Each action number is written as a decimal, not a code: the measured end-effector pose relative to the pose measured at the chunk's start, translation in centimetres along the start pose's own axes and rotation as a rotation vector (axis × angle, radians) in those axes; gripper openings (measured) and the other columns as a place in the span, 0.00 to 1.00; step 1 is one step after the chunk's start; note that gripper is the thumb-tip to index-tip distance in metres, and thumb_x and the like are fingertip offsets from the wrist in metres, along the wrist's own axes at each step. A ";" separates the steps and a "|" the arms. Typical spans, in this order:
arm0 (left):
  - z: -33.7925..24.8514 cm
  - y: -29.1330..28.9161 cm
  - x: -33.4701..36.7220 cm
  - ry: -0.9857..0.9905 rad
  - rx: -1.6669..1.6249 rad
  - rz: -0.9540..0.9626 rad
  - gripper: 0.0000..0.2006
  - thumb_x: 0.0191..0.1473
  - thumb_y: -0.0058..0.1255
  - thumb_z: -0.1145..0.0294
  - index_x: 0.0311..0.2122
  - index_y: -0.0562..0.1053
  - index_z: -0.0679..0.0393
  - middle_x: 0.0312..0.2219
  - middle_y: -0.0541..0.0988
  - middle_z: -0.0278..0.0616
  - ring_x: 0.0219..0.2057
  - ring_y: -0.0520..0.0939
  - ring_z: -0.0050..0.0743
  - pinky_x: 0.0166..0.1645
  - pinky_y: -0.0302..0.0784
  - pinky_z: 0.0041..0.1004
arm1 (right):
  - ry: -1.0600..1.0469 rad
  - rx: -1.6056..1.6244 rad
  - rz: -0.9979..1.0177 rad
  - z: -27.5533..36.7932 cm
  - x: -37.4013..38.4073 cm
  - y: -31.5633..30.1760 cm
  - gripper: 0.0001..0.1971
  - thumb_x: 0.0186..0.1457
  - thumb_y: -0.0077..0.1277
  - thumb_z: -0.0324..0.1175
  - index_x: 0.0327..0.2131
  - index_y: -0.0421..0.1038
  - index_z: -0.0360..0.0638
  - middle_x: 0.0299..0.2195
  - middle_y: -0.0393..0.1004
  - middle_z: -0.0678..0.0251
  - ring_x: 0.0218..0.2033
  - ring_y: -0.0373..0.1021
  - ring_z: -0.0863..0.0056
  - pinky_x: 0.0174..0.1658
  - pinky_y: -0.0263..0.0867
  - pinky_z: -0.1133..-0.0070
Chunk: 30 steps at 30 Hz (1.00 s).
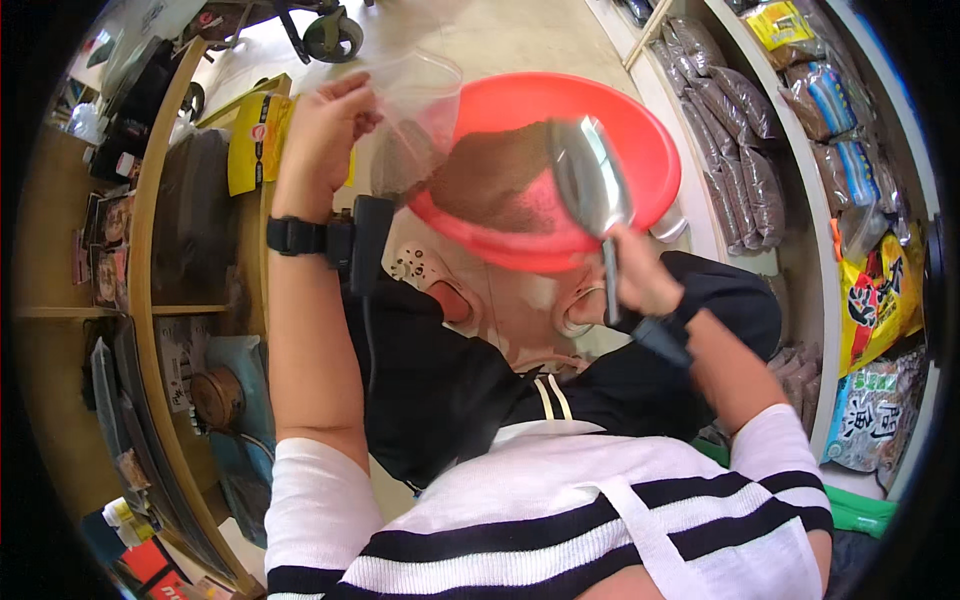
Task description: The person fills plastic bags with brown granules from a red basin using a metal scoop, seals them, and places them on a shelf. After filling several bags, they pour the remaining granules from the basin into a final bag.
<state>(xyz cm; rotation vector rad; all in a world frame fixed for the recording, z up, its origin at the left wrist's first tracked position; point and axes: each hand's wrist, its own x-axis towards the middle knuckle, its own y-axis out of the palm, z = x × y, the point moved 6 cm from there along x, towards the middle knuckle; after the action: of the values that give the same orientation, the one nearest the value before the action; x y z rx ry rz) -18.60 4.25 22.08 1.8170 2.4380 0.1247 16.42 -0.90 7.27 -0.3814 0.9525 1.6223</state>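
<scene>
My left hand pinches the upper edge of a clear plastic bag. Brown powdery stuff sits in the bag's lower part, beside the left rim of a red basin. A heap of brown powder lies in the basin, mostly on its left side. The fingers of my right hand are wrapped round the dark handle of a large metal scoop. The scoop's shiny bowl is over the right part of the basin, blurred by motion. Whether anything lies in the scoop I cannot tell.
The basin stands on the floor in front of my feet. Shelves on the right hold several clear bags of brown stuff and yellow packets. A wooden shelf stands close at the left. A caster wheel shows beyond the basin.
</scene>
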 end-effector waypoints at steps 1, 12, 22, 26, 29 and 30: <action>-1.1 -0.7 -0.1 0.062 -0.104 -0.076 0.17 0.44 0.47 0.79 0.42 0.67 0.73 0.26 0.74 0.40 0.20 0.72 0.21 0.26 0.68 0.19 | -0.068 -0.037 0.004 3.5 -0.3 0.9 0.13 0.52 0.38 0.38 0.33 0.61 0.37 0.18 0.66 0.62 0.17 0.67 0.74 0.17 0.61 0.82; -3.1 -3.7 -0.8 0.186 -0.040 -0.202 0.10 0.43 0.45 0.80 0.35 0.69 0.71 0.20 0.72 0.38 0.19 0.71 0.19 0.24 0.64 0.17 | -0.334 -0.344 -0.062 13.5 0.3 10.2 0.13 0.53 0.35 0.39 0.26 0.63 0.39 0.17 0.63 0.64 0.14 0.61 0.75 0.19 0.62 0.79; -0.8 -2.2 -0.1 0.104 0.064 -0.163 0.17 0.42 0.48 0.77 0.40 0.67 0.75 0.20 0.73 0.39 0.20 0.73 0.22 0.26 0.67 0.18 | 0.052 -0.304 -0.154 -4.1 -1.9 -1.1 0.13 0.49 0.36 0.41 0.23 0.61 0.42 0.15 0.58 0.67 0.10 0.59 0.74 0.14 0.57 0.76; 1.0 -0.4 0.5 -0.005 0.201 -0.069 0.21 0.45 0.48 0.78 0.47 0.64 0.73 0.25 0.74 0.39 0.21 0.72 0.19 0.27 0.67 0.17 | 0.268 -0.126 -0.163 -11.4 0.9 -4.9 0.14 0.50 0.36 0.42 0.32 0.58 0.41 0.20 0.61 0.62 0.15 0.63 0.69 0.18 0.58 0.77; 2.7 0.8 0.8 -0.037 0.230 -0.041 0.23 0.44 0.48 0.78 0.48 0.63 0.74 0.25 0.74 0.39 0.20 0.73 0.20 0.27 0.67 0.17 | 0.436 -0.076 -0.232 -15.6 3.3 -6.0 0.15 0.52 0.36 0.40 0.40 0.56 0.42 0.27 0.62 0.59 0.23 0.70 0.60 0.27 0.69 0.69; 3.2 1.0 0.9 -0.032 0.223 -0.060 0.21 0.41 0.47 0.79 0.43 0.64 0.78 0.23 0.73 0.43 0.19 0.74 0.24 0.25 0.68 0.20 | 0.408 -0.147 -0.163 -15.8 3.9 -6.2 0.16 0.52 0.35 0.39 0.41 0.56 0.41 0.32 0.64 0.57 0.23 0.70 0.59 0.27 0.70 0.69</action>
<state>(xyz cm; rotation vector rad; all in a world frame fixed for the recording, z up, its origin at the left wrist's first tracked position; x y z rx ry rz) -17.50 5.42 18.98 1.8093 2.5700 -0.1868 17.23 -10.10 -7.46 -0.8946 1.0738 1.4958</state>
